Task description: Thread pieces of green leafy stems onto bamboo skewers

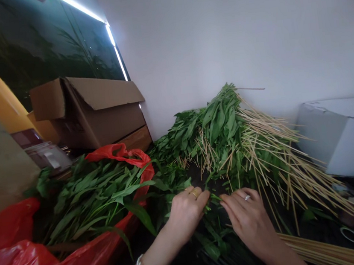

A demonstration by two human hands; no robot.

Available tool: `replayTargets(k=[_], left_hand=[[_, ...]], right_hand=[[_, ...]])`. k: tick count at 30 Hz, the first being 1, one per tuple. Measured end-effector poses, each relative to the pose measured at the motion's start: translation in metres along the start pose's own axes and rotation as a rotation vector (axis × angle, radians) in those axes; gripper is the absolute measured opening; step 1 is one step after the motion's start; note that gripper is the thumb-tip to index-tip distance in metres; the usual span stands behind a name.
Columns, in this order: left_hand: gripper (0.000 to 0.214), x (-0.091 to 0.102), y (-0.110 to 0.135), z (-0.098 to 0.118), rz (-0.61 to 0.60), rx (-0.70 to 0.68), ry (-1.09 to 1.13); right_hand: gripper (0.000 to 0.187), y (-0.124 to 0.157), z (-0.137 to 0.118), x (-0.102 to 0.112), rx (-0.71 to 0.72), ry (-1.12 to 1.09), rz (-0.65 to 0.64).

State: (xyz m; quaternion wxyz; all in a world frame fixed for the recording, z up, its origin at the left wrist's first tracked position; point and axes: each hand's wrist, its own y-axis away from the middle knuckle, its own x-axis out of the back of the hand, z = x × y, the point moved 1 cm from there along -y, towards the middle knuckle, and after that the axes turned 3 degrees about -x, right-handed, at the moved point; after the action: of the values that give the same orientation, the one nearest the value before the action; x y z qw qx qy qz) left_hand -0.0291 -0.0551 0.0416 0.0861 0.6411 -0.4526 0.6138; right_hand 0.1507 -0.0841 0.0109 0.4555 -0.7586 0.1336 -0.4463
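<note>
A big heap of leafy greens mixed with wooden skewers fills my view, with a cardboard box and a red plastic bag to its left. My left hand and right hand are curled and nearly meet in the greens. The stems beneath them are hidden, so I cannot tell whether either hand has hold of anything.
</note>
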Motion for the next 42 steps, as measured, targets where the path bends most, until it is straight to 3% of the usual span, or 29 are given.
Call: replayTargets(k=[5, 9, 11, 16, 18, 20, 23, 28, 33, 38, 42], left_hand=[[0.012, -0.002, -0.004, -0.006, -0.058, -0.118, -0.046], [0.013, -0.006, -0.008, -0.007, -0.111, -0.102, -0.016], [0.007, -0.008, -0.009, -0.009, -0.096, 0.014, 0.067], [0.012, 0.004, -0.011, -0.039, 0.115, 0.535, 0.205], [0.016, 0.013, -0.012, -0.051, 0.182, 0.604, 0.255], [0.019, 0.02, -0.014, -0.054, 0.189, 0.535, 0.31], [0.021, 0.022, -0.016, -0.041, 0.132, 0.397, 0.307], [0.017, 0.01, -0.018, -0.007, -0.018, 0.165, 0.21], [0.016, -0.001, -0.022, 0.007, -0.137, -0.049, 0.206], [0.009, -0.007, -0.028, 0.011, -0.16, -0.108, 0.149], [0.002, -0.013, -0.032, 0.018, -0.107, -0.019, 0.244]], right_hand=[[0.02, 0.0, 0.002, -0.001, -0.052, -0.01, -0.053], [0.024, 0.001, 0.003, -0.004, -0.071, -0.049, -0.117], [0.024, 0.001, 0.004, -0.005, -0.091, -0.098, -0.143], [0.021, 0.001, 0.018, -0.001, -0.144, -0.097, -0.097], [0.021, 0.001, 0.022, 0.001, -0.157, -0.067, -0.082], [0.021, 0.0, 0.021, 0.001, -0.151, -0.049, -0.091], [0.022, 0.001, 0.014, -0.002, -0.095, -0.02, -0.13], [0.023, 0.002, 0.006, -0.005, 0.019, 0.076, -0.14], [0.024, 0.001, 0.009, -0.004, 0.069, 0.194, -0.166], [0.026, 0.001, 0.01, -0.002, 0.074, 0.21, -0.147], [0.026, -0.002, 0.009, -0.001, 0.002, 0.093, -0.112]])
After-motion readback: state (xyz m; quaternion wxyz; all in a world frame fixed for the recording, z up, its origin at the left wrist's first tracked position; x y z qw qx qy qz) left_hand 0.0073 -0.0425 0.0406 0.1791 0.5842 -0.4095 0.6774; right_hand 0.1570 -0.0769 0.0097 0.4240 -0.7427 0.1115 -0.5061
